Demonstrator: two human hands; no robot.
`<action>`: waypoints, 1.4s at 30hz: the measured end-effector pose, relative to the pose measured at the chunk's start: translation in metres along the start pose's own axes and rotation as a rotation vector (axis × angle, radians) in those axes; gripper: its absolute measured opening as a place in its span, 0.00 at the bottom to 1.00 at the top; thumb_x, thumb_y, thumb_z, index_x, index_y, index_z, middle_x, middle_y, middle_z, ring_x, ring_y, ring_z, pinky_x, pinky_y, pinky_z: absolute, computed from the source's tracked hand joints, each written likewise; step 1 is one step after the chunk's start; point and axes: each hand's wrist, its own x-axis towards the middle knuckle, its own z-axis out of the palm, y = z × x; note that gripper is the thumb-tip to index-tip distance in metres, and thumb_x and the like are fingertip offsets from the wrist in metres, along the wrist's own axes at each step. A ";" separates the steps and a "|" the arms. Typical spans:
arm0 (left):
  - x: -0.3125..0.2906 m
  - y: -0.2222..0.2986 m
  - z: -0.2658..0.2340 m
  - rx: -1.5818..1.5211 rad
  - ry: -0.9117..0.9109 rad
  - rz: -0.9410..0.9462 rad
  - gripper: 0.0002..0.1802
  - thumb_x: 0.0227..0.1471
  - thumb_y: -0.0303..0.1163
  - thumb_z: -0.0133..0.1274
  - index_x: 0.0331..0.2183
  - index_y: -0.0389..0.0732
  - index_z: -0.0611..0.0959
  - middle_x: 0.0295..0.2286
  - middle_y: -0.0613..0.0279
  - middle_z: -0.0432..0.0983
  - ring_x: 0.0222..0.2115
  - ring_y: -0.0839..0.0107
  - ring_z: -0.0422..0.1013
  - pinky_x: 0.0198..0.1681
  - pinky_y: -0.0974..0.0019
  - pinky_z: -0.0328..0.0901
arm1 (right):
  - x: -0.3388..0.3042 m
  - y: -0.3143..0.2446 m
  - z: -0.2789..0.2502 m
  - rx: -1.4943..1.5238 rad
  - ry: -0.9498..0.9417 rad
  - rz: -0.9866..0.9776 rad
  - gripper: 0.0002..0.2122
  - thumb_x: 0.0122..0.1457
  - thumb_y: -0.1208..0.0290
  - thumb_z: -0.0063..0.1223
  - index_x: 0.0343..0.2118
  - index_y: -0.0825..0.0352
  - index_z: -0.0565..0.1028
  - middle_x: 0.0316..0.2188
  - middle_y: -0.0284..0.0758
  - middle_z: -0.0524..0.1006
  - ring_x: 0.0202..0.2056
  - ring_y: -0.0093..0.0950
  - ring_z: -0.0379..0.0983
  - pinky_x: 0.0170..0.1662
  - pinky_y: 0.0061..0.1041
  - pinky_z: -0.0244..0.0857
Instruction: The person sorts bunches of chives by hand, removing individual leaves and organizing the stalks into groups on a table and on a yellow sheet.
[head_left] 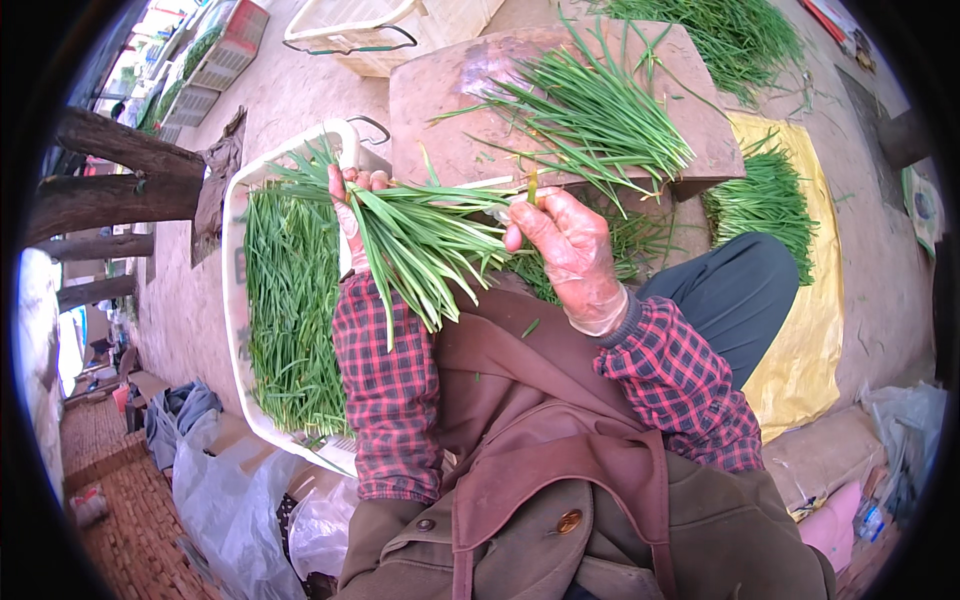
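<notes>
My left hand [358,200], in a thin clear glove, is closed around a bunch of garlic chives [425,235]. The pale stem ends fan out toward the lower right, above my lap. To the right of the bunch, my right hand [568,245], also gloved, pinches a yellowish leaf [532,186] between thumb and fingers. Beyond my hands, a loose pile of chives [600,115] lies on a low board [430,100]. At my left stands a white plastic crate [236,300] filled with chives laid side by side.
Right of my knee, a stack of chives [765,200] rests on a yellow sack [805,350]. More chives [715,40] are heaped at the far right. An empty-looking pale crate [360,35] stands behind the board. Wooden posts [120,195] rise at left; plastic bags [230,510] lie lower left.
</notes>
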 end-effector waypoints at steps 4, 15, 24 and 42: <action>0.005 0.004 -0.011 0.024 -0.003 0.048 0.16 0.63 0.50 0.50 0.28 0.52 0.75 0.17 0.76 0.68 0.21 0.75 0.66 0.28 0.66 0.66 | -0.019 -0.002 -0.027 -0.005 0.097 -0.010 0.06 0.66 0.74 0.52 0.37 0.71 0.76 0.24 0.28 0.74 0.28 0.16 0.68 0.35 0.18 0.64; 0.001 0.004 0.007 0.034 0.100 0.069 0.17 0.63 0.51 0.50 0.29 0.51 0.74 0.15 0.73 0.64 0.19 0.73 0.63 0.28 0.66 0.65 | -0.028 0.023 -0.100 -1.016 0.099 -0.305 0.15 0.58 0.76 0.57 0.48 0.72 0.77 0.40 0.47 0.79 0.42 0.40 0.78 0.46 0.29 0.70; -0.015 -0.009 0.046 0.165 0.198 -0.006 0.15 0.59 0.49 0.55 0.29 0.49 0.76 0.20 0.71 0.72 0.21 0.74 0.70 0.28 0.68 0.69 | -0.007 -0.033 0.015 -0.759 -0.185 -0.439 0.25 0.56 0.58 0.63 0.49 0.74 0.75 0.42 0.49 0.78 0.42 0.46 0.76 0.44 0.32 0.72; -0.015 -0.013 0.027 -0.058 -0.034 -0.326 0.13 0.65 0.47 0.47 0.35 0.51 0.78 0.22 0.80 0.73 0.21 0.80 0.70 0.24 0.68 0.70 | 0.038 -0.002 -0.009 -0.270 -0.327 0.156 0.09 0.60 0.71 0.58 0.36 0.72 0.80 0.26 0.31 0.81 0.29 0.16 0.74 0.32 0.17 0.68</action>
